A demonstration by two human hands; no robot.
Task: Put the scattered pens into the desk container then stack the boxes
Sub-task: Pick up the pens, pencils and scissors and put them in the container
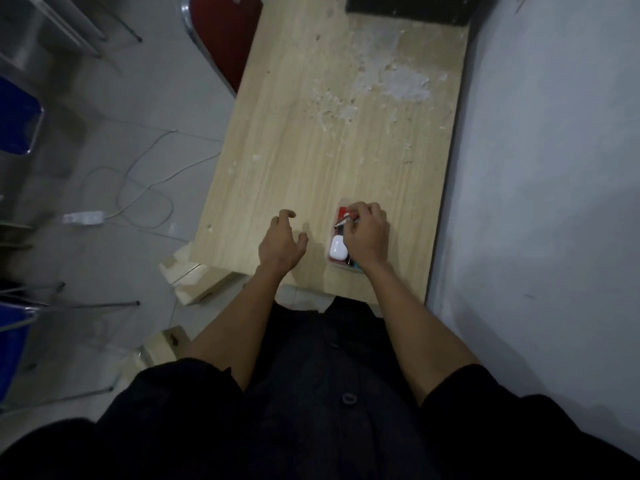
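A small clear desk container (337, 216) with a red lining lies near the front right of the wooden desk (311, 150). Inside it sits a small white box (338, 248) with rounded corners. My right hand (367, 233) hovers over the container, its fingers pinched on a thin pen (343, 221) whose tip points into the container. The hand hides most of the container's right side. My left hand (282, 242) rests just left of the container, fingers spread and holding nothing.
A white wall (536, 202) runs along the desk's right edge. A dark object (412, 8) stands at the desk's far end. A red chair (225, 39) is at the far left, blue chairs (17, 123) and a white cable (145, 188) on the floor.
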